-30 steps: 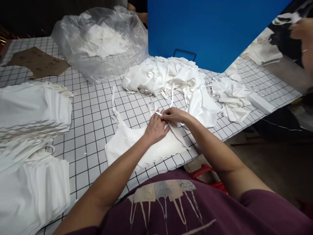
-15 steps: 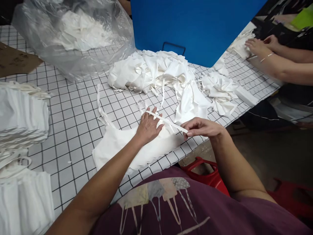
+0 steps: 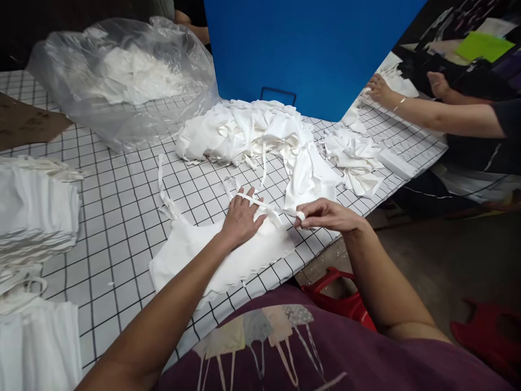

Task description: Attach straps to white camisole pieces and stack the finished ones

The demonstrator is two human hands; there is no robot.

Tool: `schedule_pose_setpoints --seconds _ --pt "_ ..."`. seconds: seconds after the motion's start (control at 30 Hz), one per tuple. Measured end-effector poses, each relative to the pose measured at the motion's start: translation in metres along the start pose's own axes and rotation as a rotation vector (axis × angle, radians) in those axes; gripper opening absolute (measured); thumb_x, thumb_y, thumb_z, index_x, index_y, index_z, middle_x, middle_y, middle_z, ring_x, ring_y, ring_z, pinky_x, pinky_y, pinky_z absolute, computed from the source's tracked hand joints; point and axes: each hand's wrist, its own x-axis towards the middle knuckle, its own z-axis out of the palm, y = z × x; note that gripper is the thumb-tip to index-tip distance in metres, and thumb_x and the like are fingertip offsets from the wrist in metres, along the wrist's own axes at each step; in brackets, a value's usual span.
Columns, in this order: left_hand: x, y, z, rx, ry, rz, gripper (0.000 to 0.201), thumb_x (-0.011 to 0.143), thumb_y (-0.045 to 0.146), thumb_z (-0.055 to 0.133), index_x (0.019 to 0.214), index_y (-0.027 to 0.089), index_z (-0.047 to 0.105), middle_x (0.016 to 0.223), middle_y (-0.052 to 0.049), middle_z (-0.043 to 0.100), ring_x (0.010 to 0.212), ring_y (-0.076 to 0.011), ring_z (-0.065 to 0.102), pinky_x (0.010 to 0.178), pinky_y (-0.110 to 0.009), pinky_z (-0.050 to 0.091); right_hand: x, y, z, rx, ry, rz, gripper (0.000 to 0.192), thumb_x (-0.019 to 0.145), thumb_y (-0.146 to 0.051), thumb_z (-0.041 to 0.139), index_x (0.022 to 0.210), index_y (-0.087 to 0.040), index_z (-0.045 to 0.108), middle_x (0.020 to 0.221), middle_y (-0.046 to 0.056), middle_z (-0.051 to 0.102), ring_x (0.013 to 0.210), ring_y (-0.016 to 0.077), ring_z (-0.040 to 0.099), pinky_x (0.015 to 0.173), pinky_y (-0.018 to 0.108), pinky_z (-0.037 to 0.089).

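On the table in front of me lies a white garment [image 3: 228,269], its lower edge zigzag-cut and a thin strap trailing from its far left corner. My left hand [image 3: 243,224] rests flat on it with the fingers spread. A narrow white strap [image 3: 266,206] crosses the fingers of that hand and runs right. My right hand [image 3: 328,215] is closed in a pinch on the strap's right end, just off the garment's right side. Part of the strap end is hidden in the fingers.
A heap of white garments [image 3: 244,127] lies beyond my hands, before a blue board [image 3: 309,54]. Neat white stacks [image 3: 36,206] stand left; a clear plastic bag [image 3: 134,122] sits behind. At right, a co-worker's hand [image 3: 385,92] touches white cloth. A red stool [image 3: 337,293] stands below the table edge.
The strap was taut and straight; now it hangs looser, its right end bunched at my right fingers. My left hand stays flat on the garment. The co-worker's hands have moved apart.
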Motion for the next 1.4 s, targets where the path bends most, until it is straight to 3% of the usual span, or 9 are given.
schedule_pose_setpoints --seconds 0.17,0.23,0.4,0.5,0.67,0.83,1.0,1.2,1.4 --pt "-0.002 -0.006 -0.028 -0.075 -0.096 0.021 0.035 0.099 0.032 0.050 0.127 0.017 0.062 0.153 -0.011 0.045 0.143 -0.0324 0.036 0.116 -0.052 0.033 0.058 -0.012 -0.008 0.182 0.508 -0.164 0.030 0.078 -0.045 0.077 0.077 -0.016 0.068 0.081 0.001 0.063 0.058 0.0064 0.043 0.053 0.022 0.036" --pt "-0.009 -0.009 -0.038 -0.116 -0.079 -0.006 0.031 0.098 0.026 0.050 0.124 0.017 0.064 0.150 -0.010 0.049 0.142 -0.0290 0.039 0.115 -0.049 0.036 0.080 -0.008 -0.004 0.220 0.578 -0.189 0.032 0.074 -0.045 0.079 0.075 -0.016 0.066 0.089 0.003 0.066 0.061 0.0062 0.046 0.054 0.022 0.038" --pt "-0.031 -0.014 -0.042 -0.171 0.061 -0.093 0.020 0.091 0.020 0.061 0.110 0.016 0.067 0.119 -0.009 0.066 0.114 -0.0228 0.056 0.096 -0.039 0.049 0.100 0.025 0.018 0.161 0.393 -0.094 0.030 0.076 -0.044 0.078 0.084 -0.016 0.069 0.081 0.001 0.066 0.066 0.0098 0.054 0.060 0.023 0.043" --pt "-0.039 -0.014 -0.034 -0.152 0.085 -0.128 0.020 0.085 0.027 0.071 0.102 0.018 0.066 0.101 -0.006 0.065 0.099 -0.0233 0.055 0.085 -0.038 0.050 0.100 0.042 0.032 0.150 0.334 -0.074 0.030 0.076 -0.044 0.078 0.085 -0.017 0.068 0.078 0.000 0.065 0.068 0.0113 0.056 0.063 0.025 0.044" --pt "-0.044 -0.016 -0.024 -0.145 0.120 -0.126 0.024 0.083 0.033 0.074 0.098 0.019 0.062 0.097 -0.005 0.064 0.092 -0.0233 0.054 0.081 -0.037 0.046 0.101 0.047 0.046 0.099 0.343 -0.089 0.028 0.077 -0.041 0.079 0.084 -0.018 0.066 0.081 0.001 0.066 0.068 0.0122 0.055 0.063 0.027 0.044" --pt "-0.046 -0.019 -0.027 -0.267 0.089 -0.191 0.018 0.083 0.031 0.075 0.089 0.020 0.063 0.084 -0.001 0.065 0.087 -0.0205 0.055 0.079 -0.035 0.041 0.105 0.045 0.053 0.023 0.317 -0.069 0.027 0.078 -0.038 0.079 0.082 -0.017 0.063 0.076 0.000 0.064 0.066 0.0122 0.052 0.060 0.027 0.040" --pt "-0.048 -0.021 -0.032 -0.353 0.058 -0.207 0.010 0.085 0.029 0.071 0.086 0.021 0.065 0.088 -0.001 0.066 0.092 -0.0213 0.055 0.085 -0.038 0.039 0.110 0.043 0.055 -0.013 0.313 -0.061 0.023 0.078 -0.035 0.079 0.083 -0.017 0.066 0.076 0.001 0.065 0.069 0.0134 0.054 0.063 0.029 0.040" --pt "-0.046 -0.019 -0.034 -0.440 0.213 -0.247 0.011 0.086 0.030 0.071 0.093 0.022 0.070 0.093 -0.002 0.064 0.096 -0.0203 0.053 0.093 -0.039 0.041 0.115 0.043 0.063 0.113 0.313 -0.063 0.022 0.078 -0.036 0.079 0.084 -0.019 0.065 0.077 0.000 0.063 0.072 0.0150 0.056 0.068 0.031 0.043" --pt "-0.044 -0.019 -0.032 -0.533 0.314 -0.268 0.006 0.088 0.020 0.066 0.083 0.020 0.070 0.087 -0.002 0.063 0.091 -0.0175 0.054 0.091 -0.035 0.044 0.114 0.041 0.065 -0.155 0.301 -0.109 0.019 0.088 -0.038 0.068 0.085 -0.020 0.063 0.083 0.002 0.061 0.074 0.0166 0.055 0.068 0.032 0.043"
